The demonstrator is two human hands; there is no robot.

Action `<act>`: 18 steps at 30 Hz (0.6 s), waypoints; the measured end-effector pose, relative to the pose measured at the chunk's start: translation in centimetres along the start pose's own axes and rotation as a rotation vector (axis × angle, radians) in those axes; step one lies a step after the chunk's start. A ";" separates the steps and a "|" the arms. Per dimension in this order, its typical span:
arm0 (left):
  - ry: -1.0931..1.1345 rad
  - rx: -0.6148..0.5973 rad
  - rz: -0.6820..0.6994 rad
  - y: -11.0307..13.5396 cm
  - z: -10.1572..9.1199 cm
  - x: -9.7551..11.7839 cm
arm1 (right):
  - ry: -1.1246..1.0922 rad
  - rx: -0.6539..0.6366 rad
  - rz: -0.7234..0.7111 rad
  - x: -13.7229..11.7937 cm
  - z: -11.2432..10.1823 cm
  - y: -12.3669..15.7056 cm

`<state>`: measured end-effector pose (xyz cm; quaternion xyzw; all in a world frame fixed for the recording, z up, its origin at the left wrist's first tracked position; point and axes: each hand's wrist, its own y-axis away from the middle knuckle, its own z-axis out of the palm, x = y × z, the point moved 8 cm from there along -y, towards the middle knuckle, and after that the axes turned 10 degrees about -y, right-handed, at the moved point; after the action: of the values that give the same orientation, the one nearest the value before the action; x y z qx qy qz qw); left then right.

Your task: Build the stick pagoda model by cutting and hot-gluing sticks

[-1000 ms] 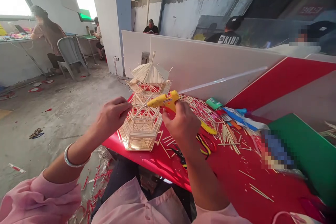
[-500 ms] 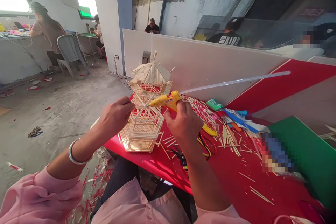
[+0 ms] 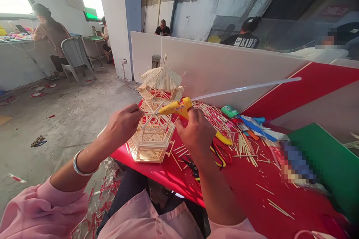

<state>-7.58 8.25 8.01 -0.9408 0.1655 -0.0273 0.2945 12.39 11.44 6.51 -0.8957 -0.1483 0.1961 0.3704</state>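
Inside curled right grip (image 3: 198,129), glue gun (image 3: 176,108).

Glue gun (image 3: 176,108) pt hidden by RH (image 3: 198,131)

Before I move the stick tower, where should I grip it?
Probably low on the stick tower, one hand from each side of its broad base: it stands upright on the red table, and above the base it narrows to open lattice made of thin sticks.

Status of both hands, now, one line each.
Left hand: pinched closed by the stick tower; what it holds, if anything, cannot be told.
Right hand: closed around the yellow glue gun.
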 end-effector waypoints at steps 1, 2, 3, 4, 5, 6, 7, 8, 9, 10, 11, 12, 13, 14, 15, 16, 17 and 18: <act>-0.004 -0.005 0.000 0.0 0.0 0.0 | 0.003 -0.001 0.000 0.0 0.0 0.0; -0.006 -0.009 -0.001 0.0 0.0 0.0 | 0.004 -0.003 0.000 0.0 0.0 0.0; -0.008 -0.011 -0.004 0.0 0.0 0.0 | 0.004 -0.006 -0.001 0.0 0.0 0.0; -0.010 -0.015 -0.006 0.0 0.0 0.0 | 0.000 -0.008 0.000 0.0 0.0 0.0; -0.012 -0.018 -0.007 0.0 0.0 0.0 | -0.007 -0.010 0.001 0.0 0.1 0.1; -0.014 -0.021 -0.006 0.0 0.0 0.0 | -0.015 -0.010 0.002 0.0 0.0 0.1; -0.016 -0.025 -0.004 0.0 0.1 0.0 | -0.024 -0.011 0.004 0.0 0.1 0.1; -0.016 -0.029 -0.001 0.0 0.1 0.0 | -0.028 -0.011 0.003 0.0 0.0 0.1; -0.013 -0.031 0.003 0.0 0.1 0.0 | -0.028 -0.007 0.001 0.0 0.0 0.1; -0.007 -0.030 0.005 0.0 0.1 0.1 | -0.024 -0.001 -0.003 0.0 0.0 0.1; -0.003 -0.029 0.006 0.0 0.1 0.1 | -0.018 0.006 -0.008 -0.1 -0.1 0.1; -0.001 -0.028 0.005 0.0 0.1 0.1 | -0.012 0.011 -0.014 -0.1 -0.1 0.0; -0.002 -0.026 0.004 0.0 0.1 0.1 | -0.008 0.014 -0.018 -0.2 -0.2 0.0; -0.006 -0.025 0.003 0.0 0.1 0.1 | -0.005 0.015 -0.020 -0.3 -0.2 0.0; -0.014 -0.025 0.003 0.1 0.1 0.1 | -0.004 0.012 -0.021 -0.3 -0.2 0.0; -0.024 -0.028 0.005 0.1 0.1 0.2 | -0.006 0.008 -0.020 -0.3 -0.1 0.0; -0.033 -0.030 0.009 0.1 0.1 0.2 | -0.009 0.004 -0.018 -0.4 -0.1 0.0; -0.041 -0.033 0.012 0.1 0.1 0.2 | -0.015 0.002 -0.015 -0.4 -0.1 -0.1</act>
<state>-7.37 8.14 7.83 -0.9449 0.1654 -0.0036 0.2824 12.11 11.26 6.71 -0.8927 -0.1577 0.2000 0.3718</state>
